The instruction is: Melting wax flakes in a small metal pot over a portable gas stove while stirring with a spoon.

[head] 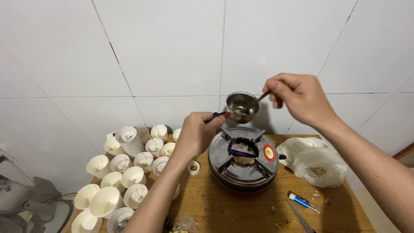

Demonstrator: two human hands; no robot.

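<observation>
Near L: white paper cups [125,172] w/ wicks | L hand [196,133] clenched on small pot [243,106] handle, above stove [243,159] | R hand [299,97] fingers pinching stirrer [262,96] | step prob.: stirring melt | next needs level pot.

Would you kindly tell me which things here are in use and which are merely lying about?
In use:
- small metal pot, held by left hand
- stirring utensil, in right hand
- lit burner beneath

Lying about:
- paper cups
- plastic bag
- glue tube
- tape roll
</observation>
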